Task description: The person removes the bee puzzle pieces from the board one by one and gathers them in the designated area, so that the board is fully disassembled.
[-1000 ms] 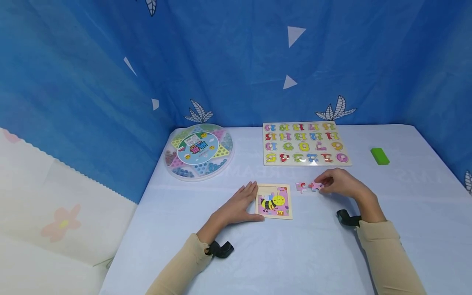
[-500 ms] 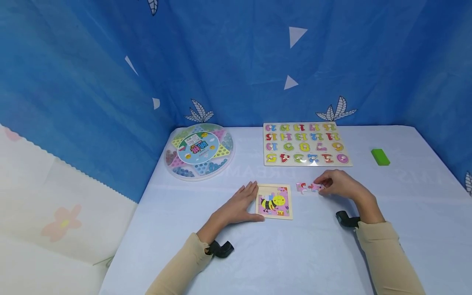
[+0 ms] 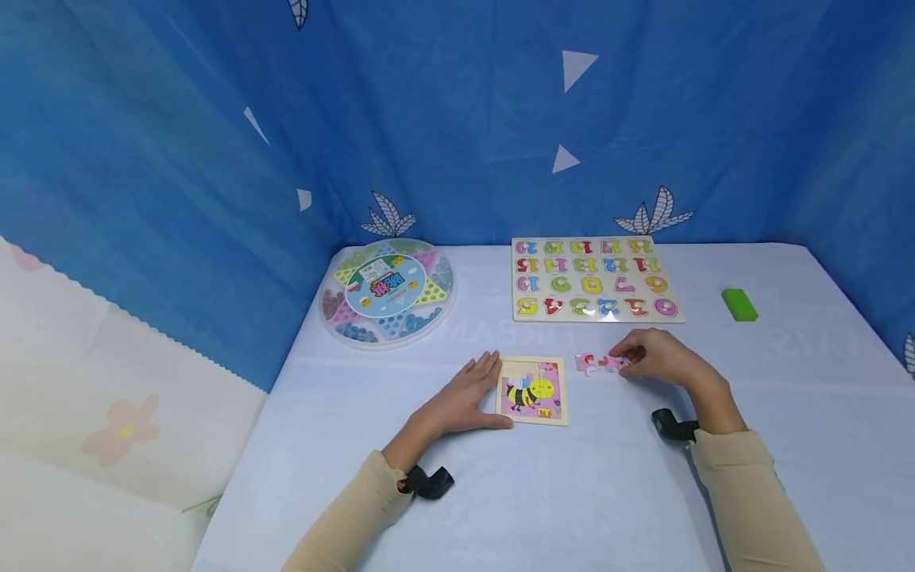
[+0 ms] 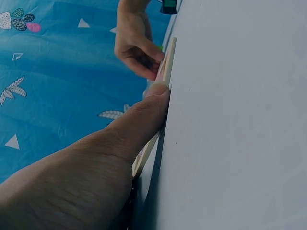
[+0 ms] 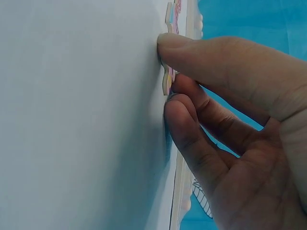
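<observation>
In the head view, my left hand [image 3: 457,401] rests along the left side of a small wooden bee jigsaw [image 3: 529,389]. Its thumb lies straight by the lower edge and the fingers reach the upper left corner. The left wrist view shows that thumb [image 4: 144,112] against the pale edge of the board. To the right, my right hand [image 3: 661,356] pinches a pink jigsaw piece [image 3: 611,363] low over the table. Up close, the thumb covers the middle of this piece [image 5: 167,82], with fingertips behind it. A second pink piece [image 3: 584,364] lies between it and the jigsaw.
A round Chinese checkers board [image 3: 386,294] with marbles lies at the back left. Behind the pieces is a wooden number puzzle [image 3: 596,280], its figures upside down from here. A green block [image 3: 739,304] sits at the right. Blue cloth [image 3: 457,119] hangs beyond the table.
The piece in my right hand has turned slightly, and the right hand has barely shifted. My left hand and the jigsaw stay in place.
</observation>
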### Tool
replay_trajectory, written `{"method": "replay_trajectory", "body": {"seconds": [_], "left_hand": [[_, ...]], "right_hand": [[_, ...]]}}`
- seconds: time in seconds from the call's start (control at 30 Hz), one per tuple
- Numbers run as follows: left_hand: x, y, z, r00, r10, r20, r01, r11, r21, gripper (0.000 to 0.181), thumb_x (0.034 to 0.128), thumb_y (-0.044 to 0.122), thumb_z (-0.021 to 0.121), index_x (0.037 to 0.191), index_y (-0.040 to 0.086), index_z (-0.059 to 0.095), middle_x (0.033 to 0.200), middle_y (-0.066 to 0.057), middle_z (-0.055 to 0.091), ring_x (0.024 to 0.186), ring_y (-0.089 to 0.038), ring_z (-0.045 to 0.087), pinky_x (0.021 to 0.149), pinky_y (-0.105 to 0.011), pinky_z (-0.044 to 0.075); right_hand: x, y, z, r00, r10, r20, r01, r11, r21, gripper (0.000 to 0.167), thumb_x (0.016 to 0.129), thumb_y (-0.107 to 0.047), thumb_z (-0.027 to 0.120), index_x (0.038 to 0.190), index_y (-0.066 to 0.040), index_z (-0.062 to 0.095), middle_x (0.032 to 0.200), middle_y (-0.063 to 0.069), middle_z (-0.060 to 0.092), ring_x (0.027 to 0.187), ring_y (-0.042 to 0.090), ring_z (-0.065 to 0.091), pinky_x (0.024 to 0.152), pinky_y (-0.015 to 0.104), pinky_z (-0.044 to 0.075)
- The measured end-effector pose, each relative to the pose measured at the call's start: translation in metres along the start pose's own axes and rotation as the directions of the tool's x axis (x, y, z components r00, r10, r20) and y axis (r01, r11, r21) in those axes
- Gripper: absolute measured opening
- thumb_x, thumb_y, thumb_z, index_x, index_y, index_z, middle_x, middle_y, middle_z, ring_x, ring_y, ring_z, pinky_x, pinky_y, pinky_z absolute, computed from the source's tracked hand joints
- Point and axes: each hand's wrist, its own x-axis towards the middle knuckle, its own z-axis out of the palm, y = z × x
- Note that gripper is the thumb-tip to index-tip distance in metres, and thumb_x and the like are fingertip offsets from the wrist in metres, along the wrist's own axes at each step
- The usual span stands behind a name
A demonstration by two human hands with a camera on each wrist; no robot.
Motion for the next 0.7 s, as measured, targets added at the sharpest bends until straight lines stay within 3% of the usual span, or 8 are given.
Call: {"method": "replay_trajectory", "body": {"seconds": [0.4, 0.7], "left_hand": [[0.0002, 0.0003, 0.0006, 1.0, 0.002, -0.001, -0.002, 1.0, 0.008, 0.107, 0.083, 0.063, 0.064, 0.157, 0.008, 0.01, 0.166, -0.004, 0.003, 0.153, -0.016, 0.0, 0.126, -0.039, 0.008], [0.001, -0.0007, 0.0008, 1.0, 0.007, -0.005, -0.007, 1.0, 0.018, 0.107, 0.0835, 0.064, 0.064, 0.156, 0.007, 0.01, 0.166, -0.004, 0.003, 0.153, -0.016, -0.001, 0.126, -0.038, 0.007]], "right_hand": [[-0.0045, -0.0038, -0.0035, 1.0, 0.011, -0.016, -0.011, 1.0, 0.0, 0.041, 0.076, -0.013, 0.083, 0.113, -0.001, 0.07, 0.104, 0.013, 0.07, 0.087, 0.021, 0.058, 0.079, 0.03, 0.055], [-0.0026, -0.0096, -0.0024, 1.0, -0.011, -0.027, 0.011, 1.0, 0.001, 0.04, 0.075, -0.015, 0.084, 0.109, 0.0, 0.07, 0.097, 0.01, 0.068, 0.085, 0.02, 0.056, 0.077, 0.03, 0.053]]}}
